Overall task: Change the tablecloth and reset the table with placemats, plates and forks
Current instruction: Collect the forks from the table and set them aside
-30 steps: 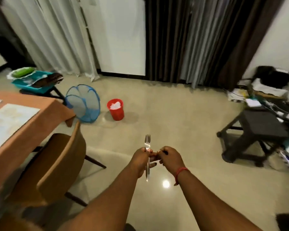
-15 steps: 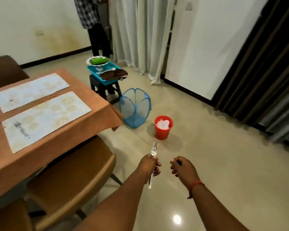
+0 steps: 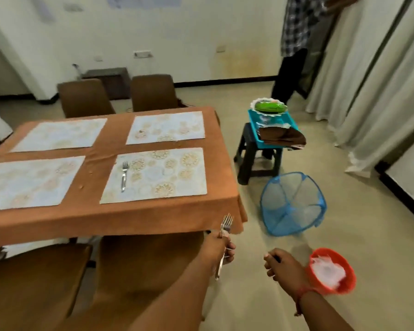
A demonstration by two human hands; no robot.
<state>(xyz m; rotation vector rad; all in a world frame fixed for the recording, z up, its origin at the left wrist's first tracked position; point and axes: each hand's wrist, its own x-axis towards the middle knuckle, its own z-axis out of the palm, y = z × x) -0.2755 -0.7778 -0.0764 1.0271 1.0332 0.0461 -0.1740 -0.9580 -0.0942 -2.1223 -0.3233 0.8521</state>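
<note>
An orange-brown tablecloth point(image 3: 110, 218) covers the table, with several pale patterned placemats on it. One fork point(image 3: 124, 176) lies on the near right placemat point(image 3: 167, 177). My left hand point(image 3: 219, 247) grips a bunch of forks point(image 3: 225, 226) upright, just off the table's near right corner. My right hand point(image 3: 281, 266) hangs beside it with loosely curled fingers and holds nothing. Green plates point(image 3: 269, 106) sit on a blue tray point(image 3: 253, 130) on a dark stool point(image 3: 251, 158) right of the table, with a folded brown cloth point(image 3: 282, 137) on the tray.
Brown chairs point(image 3: 139, 263) stand at the near side, two more point(image 3: 151, 93) at the far side. A blue mesh hamper point(image 3: 293, 203) lies tipped on the floor; a red bucket point(image 3: 330, 271) is by my right wrist. A person point(image 3: 296, 44) stands by white curtains point(image 3: 368, 87).
My view has swung left from the curtains to the table. My right hand has let go of the forks and drawn apart; my left hand keeps holding them.
</note>
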